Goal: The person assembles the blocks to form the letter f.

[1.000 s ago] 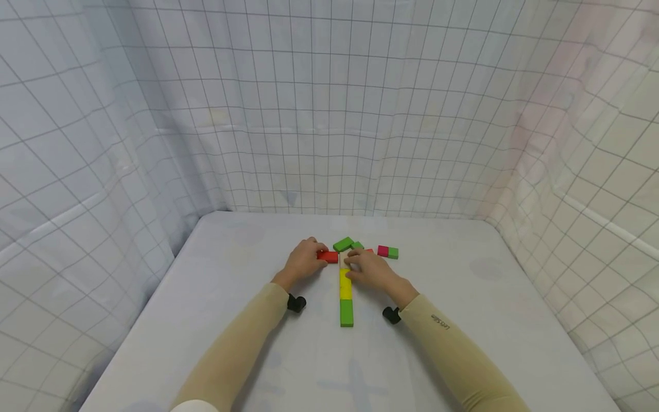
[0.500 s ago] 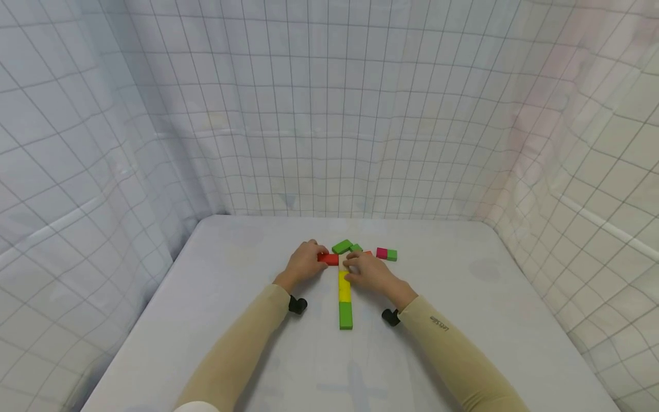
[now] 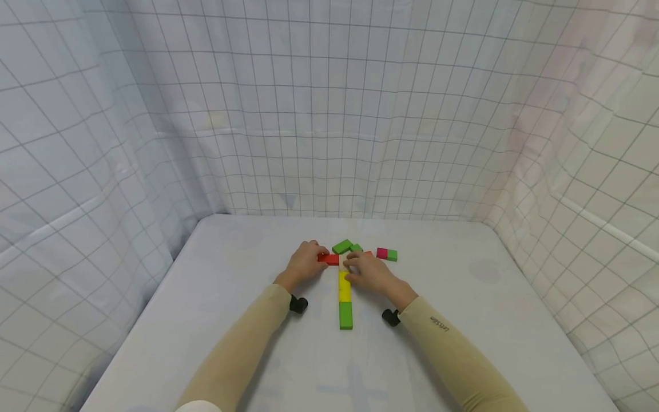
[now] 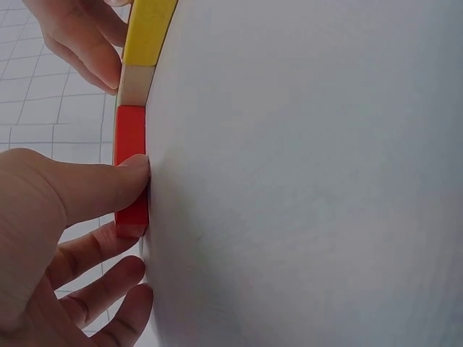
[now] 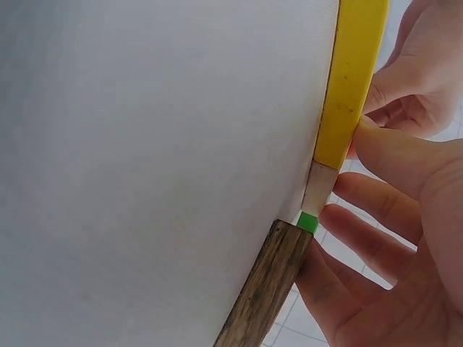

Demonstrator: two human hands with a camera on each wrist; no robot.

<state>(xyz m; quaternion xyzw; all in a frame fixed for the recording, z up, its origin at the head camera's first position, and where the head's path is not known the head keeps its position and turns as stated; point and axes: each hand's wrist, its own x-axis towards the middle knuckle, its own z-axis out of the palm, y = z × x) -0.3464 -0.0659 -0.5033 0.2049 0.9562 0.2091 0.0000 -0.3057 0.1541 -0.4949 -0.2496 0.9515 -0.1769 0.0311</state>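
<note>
My left hand (image 3: 305, 262) pinches a red block (image 4: 130, 130), with its thumb on the near side and fingers behind. This block meets the left side of a pale wood block (image 5: 318, 189). From there a yellow strip (image 3: 345, 287) and a green block (image 3: 346, 316) run toward me in a straight line. My right hand (image 3: 369, 272) rests against the line, thumb at the yellow edge and fingertips along the pale block. In the right wrist view a piece with a dark wood-grain face (image 5: 266, 283) lies by those fingers, and a small green face (image 5: 307, 222) shows behind it.
Beyond the pale block lie a tilted green block (image 3: 342, 246) and a smaller green one (image 3: 356, 248). An orange-red block (image 3: 368, 253) is partly hidden by my right hand. Farther right, a crimson block (image 3: 382, 253) touches a green one (image 3: 392, 255). Grid-patterned curtains surround the white table (image 3: 247, 355).
</note>
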